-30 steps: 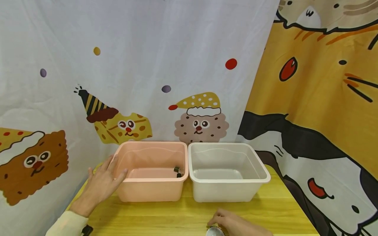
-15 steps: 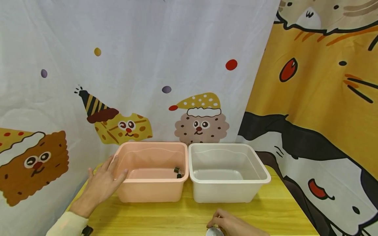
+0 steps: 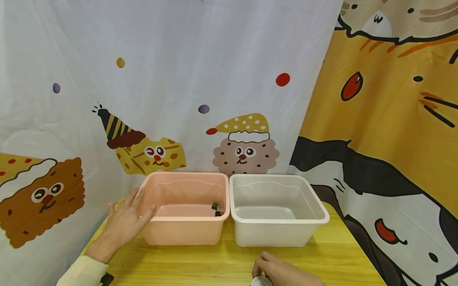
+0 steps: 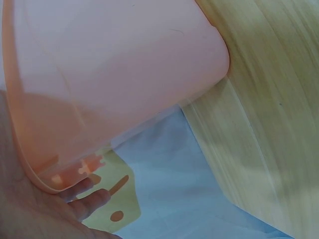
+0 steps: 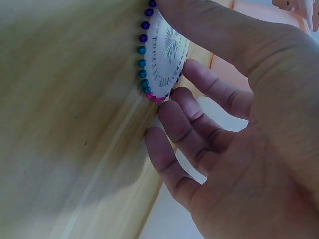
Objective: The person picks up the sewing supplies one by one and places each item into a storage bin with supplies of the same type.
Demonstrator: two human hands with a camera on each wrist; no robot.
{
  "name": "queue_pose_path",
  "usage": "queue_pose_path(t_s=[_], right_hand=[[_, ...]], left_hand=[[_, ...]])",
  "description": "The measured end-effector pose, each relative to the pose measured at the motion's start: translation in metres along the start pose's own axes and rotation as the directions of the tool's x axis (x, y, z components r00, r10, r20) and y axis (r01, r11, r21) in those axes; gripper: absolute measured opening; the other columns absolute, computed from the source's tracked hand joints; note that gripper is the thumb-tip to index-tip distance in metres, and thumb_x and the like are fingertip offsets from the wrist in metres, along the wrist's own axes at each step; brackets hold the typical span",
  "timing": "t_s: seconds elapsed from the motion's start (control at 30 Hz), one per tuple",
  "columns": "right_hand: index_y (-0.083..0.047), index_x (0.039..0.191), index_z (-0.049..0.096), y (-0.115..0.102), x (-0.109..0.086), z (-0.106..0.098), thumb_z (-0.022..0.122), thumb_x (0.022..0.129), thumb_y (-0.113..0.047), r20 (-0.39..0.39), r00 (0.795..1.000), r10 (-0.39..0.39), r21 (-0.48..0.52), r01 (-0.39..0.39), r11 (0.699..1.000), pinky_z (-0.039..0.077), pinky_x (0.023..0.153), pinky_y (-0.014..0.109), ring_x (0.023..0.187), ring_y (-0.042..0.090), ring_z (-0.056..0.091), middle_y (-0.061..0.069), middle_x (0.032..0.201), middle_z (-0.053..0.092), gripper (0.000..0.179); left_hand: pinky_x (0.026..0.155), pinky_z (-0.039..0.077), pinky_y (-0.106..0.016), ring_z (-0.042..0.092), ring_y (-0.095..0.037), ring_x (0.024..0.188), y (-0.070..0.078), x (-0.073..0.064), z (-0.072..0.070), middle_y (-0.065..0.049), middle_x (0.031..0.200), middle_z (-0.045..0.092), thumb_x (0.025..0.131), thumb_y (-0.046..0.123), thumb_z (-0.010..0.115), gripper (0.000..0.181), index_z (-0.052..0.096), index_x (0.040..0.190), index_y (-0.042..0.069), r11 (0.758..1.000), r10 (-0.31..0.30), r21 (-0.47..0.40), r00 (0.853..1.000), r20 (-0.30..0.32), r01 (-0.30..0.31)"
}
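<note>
My left hand (image 3: 123, 226) rests at the left end of a pink plastic bin (image 3: 184, 231), thumb by the front rim and fingers along the side. The left wrist view has its fingers (image 4: 92, 203) stretched past the bin's rounded rim. Low in the head view, my right hand (image 3: 280, 272) holds a wheel of ball-head sewing pins (image 5: 167, 55) by its edge above the wooden table. This white disc has blue, teal and pink pin heads around it. The thumb lies over its upper end, fingertips close along the far edge; the head view cuts off its lower part.
A white plastic bin (image 3: 272, 234) stands right beside the pink one on the yellow wooden table (image 3: 186, 268). Two small dark objects, one a cylinder (image 3: 215, 206), lie at the pink bin's right end. A cartoon-printed curtain (image 3: 161, 59) hangs close behind both bins.
The head view has shifted slightly. The right hand and the pin wheel stay at nearly the same spot on the table's near side, and the left hand keeps its place on the pink bin.
</note>
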State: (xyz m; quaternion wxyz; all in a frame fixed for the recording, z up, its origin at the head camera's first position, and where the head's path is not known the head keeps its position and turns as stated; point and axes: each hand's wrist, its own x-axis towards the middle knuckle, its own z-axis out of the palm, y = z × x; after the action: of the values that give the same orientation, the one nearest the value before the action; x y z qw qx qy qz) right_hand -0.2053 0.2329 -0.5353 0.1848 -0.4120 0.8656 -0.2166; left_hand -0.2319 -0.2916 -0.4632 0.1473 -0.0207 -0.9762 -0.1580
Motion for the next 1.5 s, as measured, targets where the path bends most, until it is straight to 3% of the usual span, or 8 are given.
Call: queue_pose_path(t_s=[0.27, 0.5, 0.73, 0.9, 1.03, 1.13, 1.33, 1.5], right_hand=[[-0.035, 0.121, 0.056, 0.0, -0.001, -0.001, 0.078, 0.087, -0.069, -0.027, 1.0, 0.0, 0.023, 0.001, 1.0, 0.047, 0.069, 0.014, 0.085, -0.008, 0.05, -0.015, 0.106, 0.056, 0.053], [-0.032, 0.124, 0.053, -0.003, 0.0, 0.001, 0.091, 0.081, -0.056, 0.015, 0.99, 0.141, 0.256, -0.141, 0.956, 0.05, 0.07, 0.019, 0.087, 0.001, 0.063, -0.014, 0.102, 0.068, 0.062], [-0.027, 0.121, 0.064, -0.005, 0.003, -0.007, 0.075, 0.101, -0.025, 0.026, 0.994, 0.102, 0.429, -0.103, 0.897, 0.057, 0.079, 0.021, 0.094, 0.005, 0.07, -0.011, 0.111, 0.075, 0.023], [-0.033, 0.116, 0.066, -0.015, 0.003, -0.021, 0.076, 0.1, -0.023, -0.083, 0.991, 0.104, 0.29, -0.076, 0.954, 0.057, 0.08, 0.02, 0.091, 0.0, 0.066, -0.018, 0.107, 0.073, 0.022], [-0.032, 0.115, 0.066, -0.023, 0.002, -0.033, 0.081, 0.096, -0.021, -0.252, 0.968, -0.022, 0.068, 0.041, 0.997, 0.058, 0.077, 0.02, 0.088, -0.006, 0.063, -0.019, 0.101, 0.073, 0.027], [-0.028, 0.116, 0.066, -0.027, 0.001, -0.04, 0.082, 0.095, -0.017, -0.328, 0.938, -0.117, -0.032, 0.113, 0.993, 0.059, 0.075, 0.02, 0.086, -0.005, 0.065, -0.015, 0.098, 0.075, 0.029], [-0.03, 0.118, 0.068, -0.036, 0.0, -0.053, 0.079, 0.098, -0.016, -0.343, 0.932, -0.117, -0.02, 0.117, 0.993, 0.059, 0.076, 0.018, 0.087, -0.005, 0.066, -0.014, 0.102, 0.076, 0.028], [-0.027, 0.12, 0.069, -0.042, 0.0, -0.061, 0.08, 0.096, -0.017, -0.385, 0.907, -0.168, -0.095, 0.142, 0.985, 0.06, 0.075, 0.018, 0.087, -0.004, 0.067, -0.013, 0.103, 0.076, 0.028]], left_hand=[[0.104, 0.01, -0.098, 0.043, -0.06, 0.145, -0.001, 0.001, 0.0, -0.029, 0.17, 0.034, 0.108, 0.069, 0.039, 0.09, 0.037, 0.164, -0.001, 1.0, 0.0, 0.004, 1.0, -0.013, 0.0], [0.104, 0.01, -0.098, 0.044, -0.062, 0.143, -0.001, 0.0, 0.0, -0.03, 0.17, 0.033, 0.108, 0.07, 0.039, 0.092, 0.032, 0.167, 0.0, 1.0, -0.003, 0.007, 1.0, -0.004, 0.003], [0.104, 0.011, -0.098, 0.044, -0.062, 0.143, 0.0, 0.0, 0.001, -0.03, 0.17, 0.032, 0.108, 0.07, 0.039, 0.092, 0.031, 0.167, 0.0, 1.0, -0.006, 0.011, 1.0, 0.008, 0.006], [0.103, 0.011, -0.098, 0.044, -0.063, 0.143, 0.001, -0.001, 0.001, -0.031, 0.17, 0.033, 0.108, 0.07, 0.04, 0.092, 0.032, 0.167, 0.0, 1.0, -0.006, 0.011, 1.0, 0.009, 0.006], [0.104, 0.01, -0.098, 0.043, -0.062, 0.144, 0.001, -0.001, 0.0, -0.031, 0.17, 0.031, 0.108, 0.07, 0.038, 0.092, 0.033, 0.166, -0.001, 1.0, -0.007, 0.009, 1.0, 0.016, 0.007], [0.104, 0.008, -0.098, 0.043, -0.062, 0.144, 0.001, -0.001, 0.0, -0.031, 0.171, 0.029, 0.107, 0.072, 0.037, 0.094, 0.033, 0.166, -0.001, 1.0, -0.016, -0.002, 0.999, 0.031, 0.016], [0.104, 0.01, -0.098, 0.043, -0.06, 0.145, 0.001, -0.002, -0.001, -0.031, 0.17, 0.031, 0.107, 0.071, 0.037, 0.093, 0.037, 0.164, -0.002, 1.0, -0.006, 0.011, 1.0, 0.01, 0.006], [0.104, 0.009, -0.098, 0.042, -0.06, 0.146, 0.001, -0.001, -0.001, -0.031, 0.171, 0.029, 0.107, 0.072, 0.037, 0.094, 0.036, 0.164, -0.003, 1.0, -0.007, 0.015, 1.0, 0.02, 0.006]])
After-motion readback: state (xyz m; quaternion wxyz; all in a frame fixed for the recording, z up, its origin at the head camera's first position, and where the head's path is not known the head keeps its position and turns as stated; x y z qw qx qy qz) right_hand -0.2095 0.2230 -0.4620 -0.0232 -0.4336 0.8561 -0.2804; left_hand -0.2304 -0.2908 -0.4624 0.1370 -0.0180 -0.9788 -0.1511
